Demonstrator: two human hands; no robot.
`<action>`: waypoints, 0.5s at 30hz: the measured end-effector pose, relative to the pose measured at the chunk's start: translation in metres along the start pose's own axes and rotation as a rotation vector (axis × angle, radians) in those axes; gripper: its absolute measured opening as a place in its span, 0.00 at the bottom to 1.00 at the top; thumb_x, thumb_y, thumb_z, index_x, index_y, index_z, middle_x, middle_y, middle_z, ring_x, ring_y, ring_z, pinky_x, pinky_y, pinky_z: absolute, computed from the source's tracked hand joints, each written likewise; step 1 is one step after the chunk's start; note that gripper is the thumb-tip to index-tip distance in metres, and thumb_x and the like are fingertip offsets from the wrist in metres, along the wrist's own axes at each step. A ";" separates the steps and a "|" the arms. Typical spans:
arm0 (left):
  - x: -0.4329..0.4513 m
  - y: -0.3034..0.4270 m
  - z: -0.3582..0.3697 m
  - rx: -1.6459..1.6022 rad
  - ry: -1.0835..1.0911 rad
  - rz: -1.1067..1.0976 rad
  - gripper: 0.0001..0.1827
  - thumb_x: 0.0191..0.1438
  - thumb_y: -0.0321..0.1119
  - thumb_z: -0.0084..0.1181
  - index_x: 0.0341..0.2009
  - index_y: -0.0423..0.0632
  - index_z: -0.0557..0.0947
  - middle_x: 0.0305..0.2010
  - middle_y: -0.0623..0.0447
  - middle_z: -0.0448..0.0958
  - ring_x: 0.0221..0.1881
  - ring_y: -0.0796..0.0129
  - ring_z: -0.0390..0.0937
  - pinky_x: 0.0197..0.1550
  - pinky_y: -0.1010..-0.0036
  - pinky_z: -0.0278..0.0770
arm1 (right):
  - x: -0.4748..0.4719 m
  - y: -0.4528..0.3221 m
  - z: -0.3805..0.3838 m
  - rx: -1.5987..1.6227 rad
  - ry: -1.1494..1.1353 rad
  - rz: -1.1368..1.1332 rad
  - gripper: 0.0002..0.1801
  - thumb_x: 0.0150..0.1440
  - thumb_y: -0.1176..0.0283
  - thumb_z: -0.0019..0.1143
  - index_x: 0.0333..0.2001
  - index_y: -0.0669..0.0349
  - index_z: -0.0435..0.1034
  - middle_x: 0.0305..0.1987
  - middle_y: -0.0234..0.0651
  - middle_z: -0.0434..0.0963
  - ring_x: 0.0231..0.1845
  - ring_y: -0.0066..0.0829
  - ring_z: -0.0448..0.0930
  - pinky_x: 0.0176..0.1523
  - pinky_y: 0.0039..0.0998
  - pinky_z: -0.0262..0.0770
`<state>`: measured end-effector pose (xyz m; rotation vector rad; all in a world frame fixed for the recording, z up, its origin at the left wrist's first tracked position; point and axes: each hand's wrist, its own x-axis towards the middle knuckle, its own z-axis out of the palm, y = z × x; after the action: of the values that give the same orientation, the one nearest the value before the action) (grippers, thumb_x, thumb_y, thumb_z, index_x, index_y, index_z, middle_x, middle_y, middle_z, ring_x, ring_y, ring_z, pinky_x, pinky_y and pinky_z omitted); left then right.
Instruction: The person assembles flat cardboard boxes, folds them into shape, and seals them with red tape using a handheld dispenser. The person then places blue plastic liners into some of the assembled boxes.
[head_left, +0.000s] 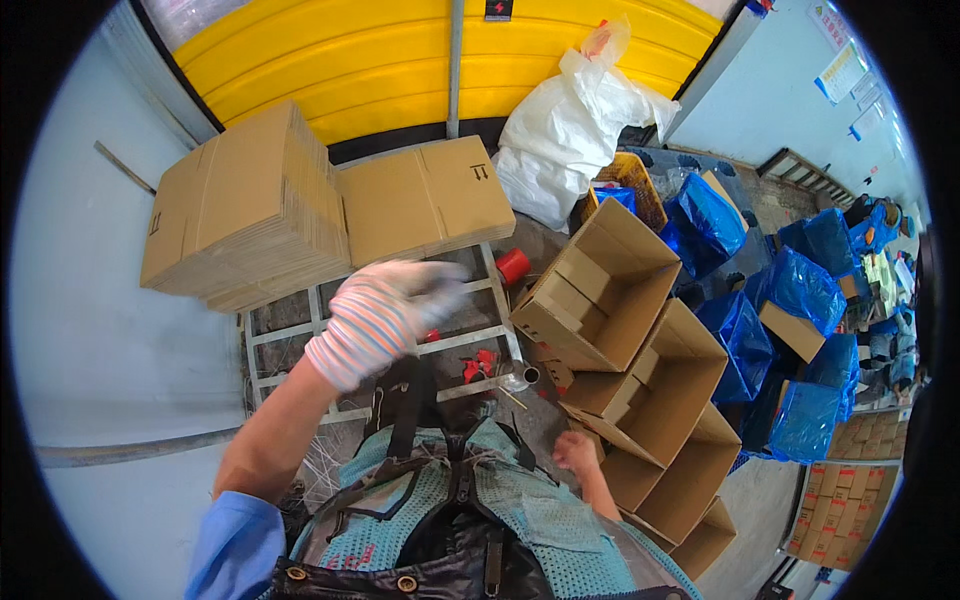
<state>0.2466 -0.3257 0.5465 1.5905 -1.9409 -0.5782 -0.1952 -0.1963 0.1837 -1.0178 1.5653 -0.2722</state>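
Note:
My left hand (394, 307), in a striped knit glove, is raised over a metal frame (345, 328). Motion blurs its fingers; they point right, apart from the thumb, and nothing shows in them. Just beyond lie a low stack of flattened cardboard boxes (420, 195) and a taller bundle of them (240, 202). My bare right hand (576, 452) is low beside a row of opened cardboard boxes (652, 386), its fingers curled. Whether it grips a box edge cannot be seen. The nearest-to-the-door opened box (600, 285) faces up, its inside visible.
A red tape roll (513, 265) and red scraps (480, 365) lie near the frame. Behind are a white sack (555, 142), a yellow crate (637, 184) and a yellow door (375, 67). Blue-lined boxes (806, 292) stand at right; people (881, 221) are farther off.

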 end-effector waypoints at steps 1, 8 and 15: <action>-0.002 -0.051 0.018 0.315 -0.042 -0.080 0.16 0.56 0.46 0.52 0.45 0.54 0.82 0.42 0.49 0.81 0.40 0.57 0.79 0.44 0.66 0.76 | 0.000 -0.036 -0.004 0.323 0.040 0.144 0.15 0.55 0.69 0.55 0.44 0.66 0.71 0.31 0.35 0.78 0.26 0.29 0.78 0.26 0.30 0.74; -0.268 -0.244 0.101 0.375 -0.965 -1.037 0.17 0.53 0.44 0.48 0.33 0.45 0.82 0.37 0.40 0.79 0.40 0.47 0.78 0.42 0.54 0.75 | 0.025 -0.162 -0.008 0.236 0.162 0.145 0.20 0.57 0.69 0.54 0.51 0.68 0.68 0.34 0.35 0.78 0.28 0.24 0.79 0.29 0.25 0.78; -0.247 -0.231 0.118 0.177 -0.734 -1.305 0.18 0.53 0.44 0.47 0.38 0.43 0.81 0.40 0.35 0.77 0.44 0.42 0.76 0.45 0.54 0.74 | 0.056 -0.178 0.012 0.646 0.206 0.248 0.23 0.59 0.63 0.54 0.52 0.66 0.65 0.42 0.39 0.76 0.33 0.28 0.79 0.30 0.28 0.79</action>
<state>0.3736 -0.1329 0.2729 2.9656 -1.0484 -1.6886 -0.1002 -0.3377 0.2614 -0.2961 1.6086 -0.6729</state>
